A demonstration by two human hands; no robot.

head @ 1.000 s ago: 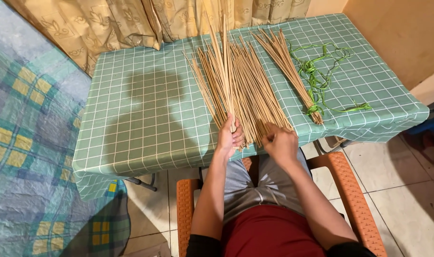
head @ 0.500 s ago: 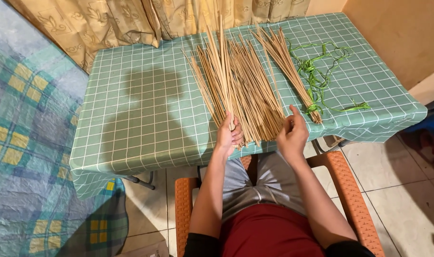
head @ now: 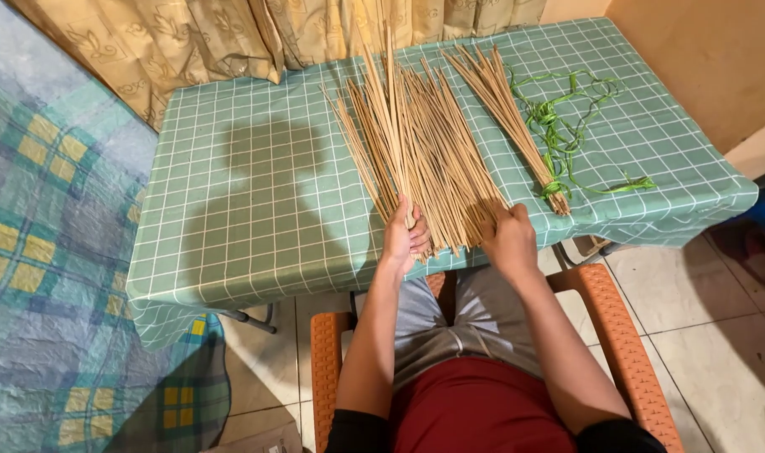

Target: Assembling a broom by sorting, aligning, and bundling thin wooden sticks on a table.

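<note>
The loose pile of thin tan sticks (head: 420,151) lies on the desk (head: 257,210) w/ its long axis running away from the person, near ends at the desk's front edge, far ends fanning out toward the curtain (head: 231,42). Both hands sit at the near ends, so the sticks extend straight ahead from the fingers. Left hand (head: 402,235) is at the pile's left-centre, fingers curled round a small bunch of sticks, which rises a bit above the rest and points up-left; grip looks closed on them. Right hand (head: 510,242) rests on the pile's right edge, back of hand up, fingers bent down onto the stick ends; can't tell whether they pinch any or just press. Hands are near each other, approx. level, w/ the pile's near ends between them. Right of the pile, just apart, a second, tighter bundle of sticks (head: 508,117) lies angled the same way, tied near its front end w/ green strips (head: 567,126) that trail loosely over the checked green cloth. Right hand is the nearer one to that bundle.
</note>
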